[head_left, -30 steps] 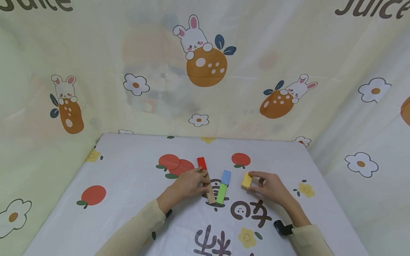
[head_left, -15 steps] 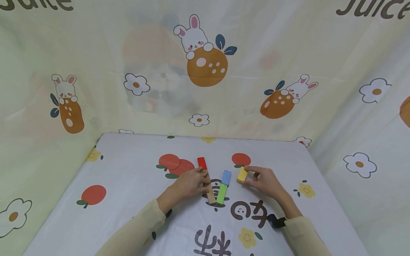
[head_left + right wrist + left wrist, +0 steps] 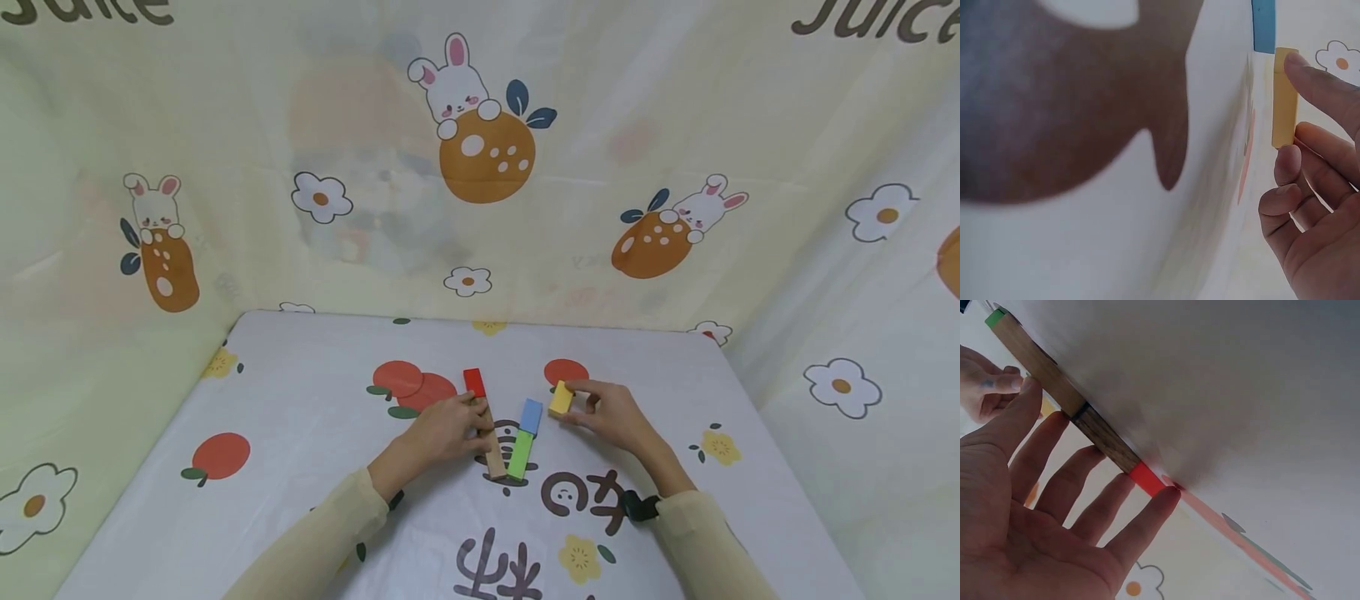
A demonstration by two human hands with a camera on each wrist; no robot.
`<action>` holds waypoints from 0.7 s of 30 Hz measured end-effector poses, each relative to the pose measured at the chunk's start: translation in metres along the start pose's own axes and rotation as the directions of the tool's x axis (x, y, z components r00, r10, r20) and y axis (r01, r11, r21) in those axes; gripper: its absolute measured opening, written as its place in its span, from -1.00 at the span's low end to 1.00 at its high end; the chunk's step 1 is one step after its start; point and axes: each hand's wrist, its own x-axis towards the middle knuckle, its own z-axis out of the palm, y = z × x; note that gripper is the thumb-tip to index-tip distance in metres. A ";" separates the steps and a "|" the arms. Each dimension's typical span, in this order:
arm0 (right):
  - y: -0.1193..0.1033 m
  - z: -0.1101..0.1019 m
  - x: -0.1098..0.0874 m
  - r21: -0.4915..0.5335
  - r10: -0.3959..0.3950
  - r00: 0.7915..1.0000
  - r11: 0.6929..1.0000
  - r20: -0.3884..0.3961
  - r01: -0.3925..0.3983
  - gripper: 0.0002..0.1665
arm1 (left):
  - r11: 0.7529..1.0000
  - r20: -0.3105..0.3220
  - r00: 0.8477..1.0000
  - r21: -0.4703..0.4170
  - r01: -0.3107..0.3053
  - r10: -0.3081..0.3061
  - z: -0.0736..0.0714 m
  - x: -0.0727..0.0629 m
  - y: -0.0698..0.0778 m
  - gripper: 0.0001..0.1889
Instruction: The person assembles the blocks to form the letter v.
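Observation:
My left hand (image 3: 444,429) rests its fingertips along the side of a slanted row of blocks. That row has a red block (image 3: 474,382) at its far end, a dark brown wooden block (image 3: 1107,440) in the middle and a pale wooden block (image 3: 495,462) at its near end. A green block (image 3: 520,457) and a blue block (image 3: 531,417) form a second line, which almost meets the first at the near end. Between thumb and fingers, my right hand (image 3: 615,414) pinches a yellow block (image 3: 560,400), just right of the blue one and slightly beyond it.
A white cloth (image 3: 300,517) printed with fruit, flowers and dark lettering covers the table. Patterned cloth walls (image 3: 360,250) stand at the back and both sides. A black strap piece (image 3: 639,505) shows at the right wrist.
The right hand has carried the yellow block leftward and farther from the person, closer to the blue block. The left hand and the two lines of blocks have stayed put.

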 end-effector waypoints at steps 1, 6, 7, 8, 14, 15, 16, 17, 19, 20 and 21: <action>0.000 0.000 0.002 0.002 -0.001 1.000 1.000 0.003 0.001 -0.30 | 1.000 0.000 1.000 0.000 -0.001 0.001 0.000 0.000 0.000 -0.62; 0.000 0.001 0.012 -0.010 -0.022 1.000 1.000 0.001 0.022 -0.30 | 1.000 -0.001 1.000 -0.002 -0.004 0.004 0.001 0.001 0.001 -0.62; 0.000 0.001 0.014 -0.009 -0.026 1.000 1.000 0.001 0.026 -0.30 | 1.000 -0.001 1.000 -0.002 -0.003 0.003 0.001 0.001 0.001 -0.62; -0.002 0.002 0.016 -0.010 -0.032 0.999 0.999 0.006 0.033 -0.30 | 1.000 -0.002 1.000 -0.004 -0.001 0.001 0.001 0.001 0.000 -0.62; -0.005 0.005 0.025 0.003 -0.033 0.999 0.999 0.035 0.033 -0.31 | 1.000 0.001 1.000 -0.003 0.003 -0.003 0.002 0.000 0.001 -0.61; -0.005 0.006 0.026 0.005 -0.028 0.999 1.000 0.036 0.027 -0.32 | 1.000 0.004 1.000 -0.003 0.002 -0.002 0.001 0.000 0.001 -0.61; -0.005 0.007 0.027 0.004 -0.026 0.999 1.000 0.037 0.026 -0.33 | 1.000 0.004 1.000 -0.002 0.002 -0.002 0.001 0.000 0.001 -0.61; -0.005 0.008 0.028 0.005 -0.026 0.999 1.000 0.038 0.026 -0.33 | 1.000 0.007 1.000 -0.004 0.002 -0.002 0.001 0.000 0.001 -0.61; -0.005 0.009 0.030 0.010 -0.030 0.999 1.000 0.040 0.030 -0.34 | 1.000 0.006 1.000 0.000 0.004 -0.004 0.000 -0.001 0.001 -0.61; -0.006 0.010 0.031 0.010 -0.032 0.999 0.999 0.042 0.031 -0.34 | 1.000 0.008 1.000 -0.001 0.007 -0.007 0.000 -0.001 0.001 -0.61; -0.007 0.010 0.032 0.012 -0.035 0.999 0.999 0.041 0.035 -0.34 | 1.000 0.010 1.000 -0.005 0.011 -0.011 0.000 -0.001 0.001 -0.61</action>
